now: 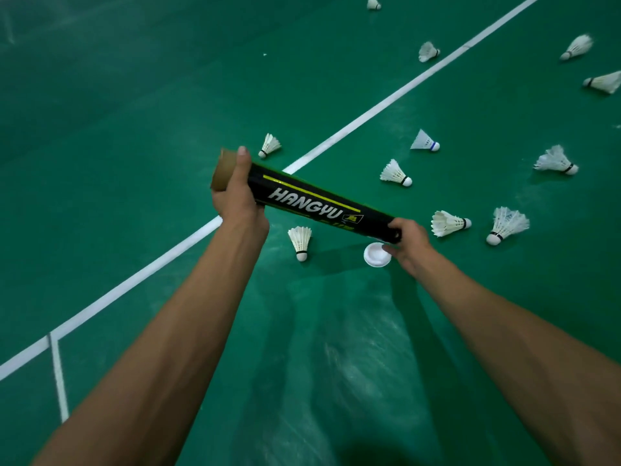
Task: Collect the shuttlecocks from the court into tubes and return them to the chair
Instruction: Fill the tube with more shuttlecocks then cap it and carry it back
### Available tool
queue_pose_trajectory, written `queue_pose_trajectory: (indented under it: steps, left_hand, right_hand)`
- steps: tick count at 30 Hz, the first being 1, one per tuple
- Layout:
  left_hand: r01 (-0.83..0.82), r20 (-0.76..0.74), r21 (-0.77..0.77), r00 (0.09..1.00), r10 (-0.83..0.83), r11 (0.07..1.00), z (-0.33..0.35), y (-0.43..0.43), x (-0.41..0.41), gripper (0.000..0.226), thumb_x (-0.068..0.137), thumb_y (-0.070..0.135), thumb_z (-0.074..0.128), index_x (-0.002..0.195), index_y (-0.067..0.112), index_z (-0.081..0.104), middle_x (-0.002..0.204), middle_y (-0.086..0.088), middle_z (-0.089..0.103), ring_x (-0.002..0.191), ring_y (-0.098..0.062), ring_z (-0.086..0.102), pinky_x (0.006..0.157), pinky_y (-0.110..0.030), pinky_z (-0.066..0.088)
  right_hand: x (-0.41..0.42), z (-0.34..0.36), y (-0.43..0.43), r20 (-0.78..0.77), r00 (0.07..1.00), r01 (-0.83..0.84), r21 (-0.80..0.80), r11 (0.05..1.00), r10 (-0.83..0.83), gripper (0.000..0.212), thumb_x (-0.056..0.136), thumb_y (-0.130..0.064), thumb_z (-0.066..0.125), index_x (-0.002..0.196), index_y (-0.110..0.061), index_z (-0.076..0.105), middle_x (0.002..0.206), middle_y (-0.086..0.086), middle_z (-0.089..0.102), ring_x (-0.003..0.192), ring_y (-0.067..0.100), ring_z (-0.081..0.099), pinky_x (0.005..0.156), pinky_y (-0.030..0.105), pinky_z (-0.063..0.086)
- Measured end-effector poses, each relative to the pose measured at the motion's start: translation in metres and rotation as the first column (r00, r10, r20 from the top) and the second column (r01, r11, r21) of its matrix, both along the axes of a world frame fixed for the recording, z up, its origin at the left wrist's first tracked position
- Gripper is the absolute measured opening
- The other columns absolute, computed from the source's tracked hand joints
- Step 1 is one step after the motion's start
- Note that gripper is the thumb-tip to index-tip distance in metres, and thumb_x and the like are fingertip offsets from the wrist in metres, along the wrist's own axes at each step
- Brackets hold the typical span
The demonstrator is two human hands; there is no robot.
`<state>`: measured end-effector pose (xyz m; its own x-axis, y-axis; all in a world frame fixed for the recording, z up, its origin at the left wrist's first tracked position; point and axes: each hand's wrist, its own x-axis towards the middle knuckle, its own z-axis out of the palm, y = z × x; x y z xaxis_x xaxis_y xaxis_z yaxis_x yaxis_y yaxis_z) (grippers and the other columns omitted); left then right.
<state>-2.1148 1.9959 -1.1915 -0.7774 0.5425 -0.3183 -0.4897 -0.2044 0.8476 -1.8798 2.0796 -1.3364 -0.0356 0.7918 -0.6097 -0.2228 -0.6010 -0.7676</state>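
I have the black tube (pixel 319 205) held above the green court floor (pixel 134 112), slanting from far left to near right. My left hand (pixel 237 193) is wrapped around its brown cardboard end; my right hand (pixel 408 242) pinches the other end. A white cap (pixel 377 254) lies just below. Shuttlecocks (pixel 396 173) lie scattered mostly right of the white line (pixel 353 124).

The green court floor (pixel 134 95) carries a white line (pixel 386 102) running from near left to far right, with a thinner white line (pixel 58 375) branching off at the near left. Shuttlecocks lie scattered on it, mostly right of the line: one (pixel 300 242) near the centre, one (pixel 269 145) left of the line, others (pixel 396 173) farther right. A white round cap (pixel 376 254) lies beside the central shuttlecock.
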Motion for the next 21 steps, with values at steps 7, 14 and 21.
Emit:
queue_pose_trajectory:
  steps: [7,14,21]
  left_hand:
    - [-0.018,0.120,0.006,0.993,0.017,1.000,-0.014,-0.020,-0.012,0.071,0.079,0.040,0.088,0.133,0.012,0.050,0.122,-0.008,0.073,0.104,-0.023,0.074,0.088,-0.048,0.062]
    - [0.044,0.241,0.032,0.969,-0.050,0.999,-0.032,-0.022,-0.014,0.075,0.079,0.054,0.084,0.135,0.014,0.053,0.120,-0.010,0.072,0.107,-0.028,0.070,0.089,-0.051,0.061]
    - [0.068,0.302,0.031,0.951,-0.074,0.997,-0.052,-0.024,-0.024,0.068,0.084,0.051,0.080,0.132,0.012,0.053,0.117,-0.011,0.072,0.108,-0.031,0.069,0.091,-0.056,0.058]
  right_hand:
    - [0.006,0.029,-0.012,0.045,0.998,0.030,0.086,0.996,-0.034,0.018,0.094,-0.026,0.071,0.096,-0.014,0.058,0.100,0.002,0.059,0.107,0.024,0.053,0.099,0.051,0.052]
    - [-0.001,0.064,-0.020,-0.128,0.971,0.219,0.127,0.967,-0.202,0.038,0.097,-0.027,0.068,0.122,-0.016,0.043,0.123,0.008,0.054,0.111,0.028,0.059,0.092,0.054,0.056]
    - [-0.009,0.063,-0.030,-0.056,0.938,0.347,0.219,0.912,-0.343,0.035,0.090,-0.024,0.077,0.110,-0.012,0.051,0.103,0.002,0.059,0.102,0.026,0.063,0.076,0.052,0.063]
